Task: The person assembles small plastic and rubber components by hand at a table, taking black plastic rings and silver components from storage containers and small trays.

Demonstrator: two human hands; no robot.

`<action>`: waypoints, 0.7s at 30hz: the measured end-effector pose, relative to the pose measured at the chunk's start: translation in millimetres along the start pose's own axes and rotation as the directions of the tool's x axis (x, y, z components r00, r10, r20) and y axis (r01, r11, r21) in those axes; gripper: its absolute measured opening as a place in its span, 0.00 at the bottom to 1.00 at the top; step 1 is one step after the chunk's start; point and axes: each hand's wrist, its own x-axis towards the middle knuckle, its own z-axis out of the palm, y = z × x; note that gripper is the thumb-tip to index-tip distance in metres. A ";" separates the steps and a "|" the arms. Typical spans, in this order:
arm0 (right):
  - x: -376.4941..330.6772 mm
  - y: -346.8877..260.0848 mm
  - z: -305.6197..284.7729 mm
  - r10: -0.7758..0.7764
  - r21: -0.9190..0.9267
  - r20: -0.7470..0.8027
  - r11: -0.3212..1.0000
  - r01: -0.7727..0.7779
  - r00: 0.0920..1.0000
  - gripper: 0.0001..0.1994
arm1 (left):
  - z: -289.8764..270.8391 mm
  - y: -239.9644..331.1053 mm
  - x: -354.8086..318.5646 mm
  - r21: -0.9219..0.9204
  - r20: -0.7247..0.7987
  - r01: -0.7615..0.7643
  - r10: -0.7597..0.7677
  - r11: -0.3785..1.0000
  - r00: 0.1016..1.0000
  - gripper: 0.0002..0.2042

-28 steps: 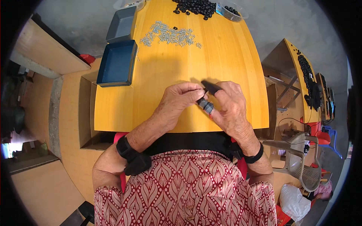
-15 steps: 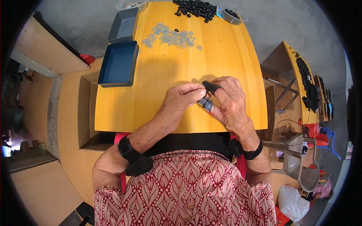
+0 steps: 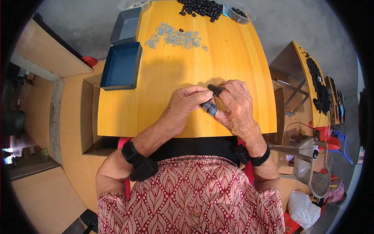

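Observation:
My left hand [image 3: 181, 105] and my right hand [image 3: 235, 107] meet above the near part of the table. The left thumb and forefinger are pinched together. Whatever small thing sits between the two hands is hidden by the fingertips. On my right forefinger is a black finger cover [image 3: 216, 90]. Dark and greyish wrapping [image 3: 210, 108] goes round the right thumb. These two covered tips close in from above and below on the left fingertips. Farther up the table lies a spread of small silvery metal parts [image 3: 183, 38], with a single black piece [image 3: 181, 30] at its edge.
A dark blue tray [image 3: 137, 70] and a grey tray [image 3: 137, 29] stand along the table's left side. Black ring-like parts [image 3: 200, 8] are heaped at the far edge, beside a clear plastic tub [image 3: 249, 17]. To the right are another table [image 3: 307, 84] and a grey chair [image 3: 321, 185].
My right thumb tip has shifted slightly left and down, and the black-covered forefinger has tilted a little flatter. My left hand has hardly moved.

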 end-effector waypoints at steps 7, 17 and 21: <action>-4.1 -0.4 12.7 0.062 0.050 -0.093 0.997 -0.057 0.994 0.11 | -0.8 -2.9 0.5 0.036 -0.025 -0.035 0.036 0.999 0.999 0.09; -2.0 -3.1 11.0 -0.004 -0.041 -0.082 0.999 0.001 0.997 0.12 | -1.2 5.1 2.4 0.140 -0.015 -0.071 0.074 0.988 0.997 0.08; -3.4 0.0 11.9 0.031 -0.009 -0.068 0.999 -0.031 0.997 0.13 | -0.7 -1.1 2.5 0.097 -0.027 -0.125 0.128 0.987 0.991 0.08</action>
